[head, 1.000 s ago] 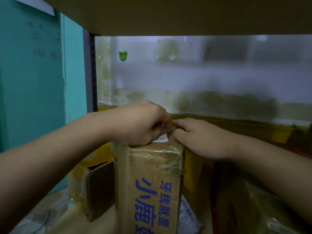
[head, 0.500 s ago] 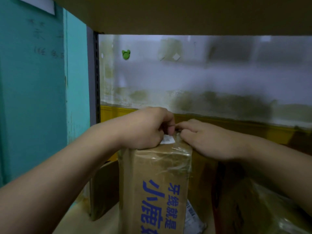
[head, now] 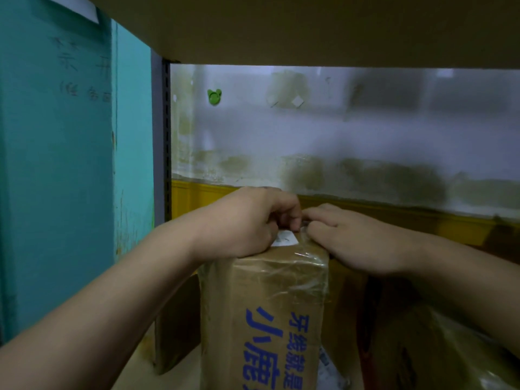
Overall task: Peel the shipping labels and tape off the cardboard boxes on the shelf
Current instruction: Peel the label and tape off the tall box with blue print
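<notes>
**Two hands at the top of a taped box on the shelf**

Both forearms come in from the lower edge, cut off before the elbows. Between them a tall cardboard box stands upright on the shelf, its foot out of view, so the blue print on its front runs off the bottom. Crinkled clear tape wraps its upper part, and a white label lies on the top face, half covered by the left hand.

That hand sits on the box's top left, fingers curled tight, thumb and forefinger nipped together at the label's far edge, on the tape as best I can see. The knuckles hide the pinch itself.

The right hand lies over the top right corner, its fingers curled inward so the tips meet the left hand's, closed on the same bit of tape.

A dark box stands just behind on the left. Low on the right is a brown box under glossy film, too dim to read.

Farther back are a teal panel with faint writing, a dark slotted upright, a yellow strip, and a stained white wall with a small green sticker. The upper shelf board shuts off everything above.
</notes>
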`<control>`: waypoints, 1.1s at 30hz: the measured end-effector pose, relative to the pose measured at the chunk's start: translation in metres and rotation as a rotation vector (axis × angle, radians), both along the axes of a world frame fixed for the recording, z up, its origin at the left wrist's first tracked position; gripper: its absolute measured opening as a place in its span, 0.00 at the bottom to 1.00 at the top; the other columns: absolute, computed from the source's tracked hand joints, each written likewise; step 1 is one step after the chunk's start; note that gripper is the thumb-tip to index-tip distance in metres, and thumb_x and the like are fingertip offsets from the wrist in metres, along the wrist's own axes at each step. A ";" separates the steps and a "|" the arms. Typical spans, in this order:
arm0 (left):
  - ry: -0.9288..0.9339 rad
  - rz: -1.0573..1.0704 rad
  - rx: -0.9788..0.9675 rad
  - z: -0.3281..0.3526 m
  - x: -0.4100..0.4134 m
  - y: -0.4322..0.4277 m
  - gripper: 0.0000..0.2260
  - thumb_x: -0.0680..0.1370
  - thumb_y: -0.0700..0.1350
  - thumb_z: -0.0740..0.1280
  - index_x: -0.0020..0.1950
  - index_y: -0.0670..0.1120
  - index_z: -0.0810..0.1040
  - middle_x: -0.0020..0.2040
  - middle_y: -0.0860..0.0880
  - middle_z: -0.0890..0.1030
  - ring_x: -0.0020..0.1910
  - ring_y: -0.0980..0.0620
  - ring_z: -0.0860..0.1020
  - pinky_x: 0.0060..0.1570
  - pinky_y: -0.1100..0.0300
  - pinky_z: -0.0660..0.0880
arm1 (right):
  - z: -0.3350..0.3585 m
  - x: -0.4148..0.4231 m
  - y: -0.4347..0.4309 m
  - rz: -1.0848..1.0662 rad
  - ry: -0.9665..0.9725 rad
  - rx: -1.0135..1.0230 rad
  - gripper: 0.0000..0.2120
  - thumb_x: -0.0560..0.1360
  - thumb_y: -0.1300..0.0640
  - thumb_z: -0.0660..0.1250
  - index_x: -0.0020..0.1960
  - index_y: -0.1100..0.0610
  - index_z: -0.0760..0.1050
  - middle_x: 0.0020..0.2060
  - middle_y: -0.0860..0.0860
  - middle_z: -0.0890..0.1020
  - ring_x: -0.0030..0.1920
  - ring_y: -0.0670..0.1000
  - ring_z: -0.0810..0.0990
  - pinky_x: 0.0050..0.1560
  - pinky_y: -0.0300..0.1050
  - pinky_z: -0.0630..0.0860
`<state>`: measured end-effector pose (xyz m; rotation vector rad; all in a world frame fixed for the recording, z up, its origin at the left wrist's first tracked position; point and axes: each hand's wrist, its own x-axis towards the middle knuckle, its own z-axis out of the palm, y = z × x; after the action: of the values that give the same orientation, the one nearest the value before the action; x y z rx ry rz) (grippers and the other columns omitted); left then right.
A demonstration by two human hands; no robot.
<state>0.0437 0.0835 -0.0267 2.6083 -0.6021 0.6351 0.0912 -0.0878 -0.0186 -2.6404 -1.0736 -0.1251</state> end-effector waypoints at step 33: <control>0.023 0.058 -0.063 -0.002 0.005 0.000 0.16 0.73 0.33 0.63 0.46 0.56 0.78 0.46 0.55 0.81 0.48 0.56 0.78 0.49 0.60 0.74 | 0.001 -0.002 0.000 -0.020 -0.005 -0.011 0.19 0.83 0.53 0.49 0.71 0.48 0.68 0.64 0.48 0.71 0.66 0.45 0.66 0.59 0.37 0.62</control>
<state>0.0485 0.0831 -0.0292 2.5791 -0.4934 0.6307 0.0893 -0.0880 -0.0173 -2.6632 -1.0521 -0.1298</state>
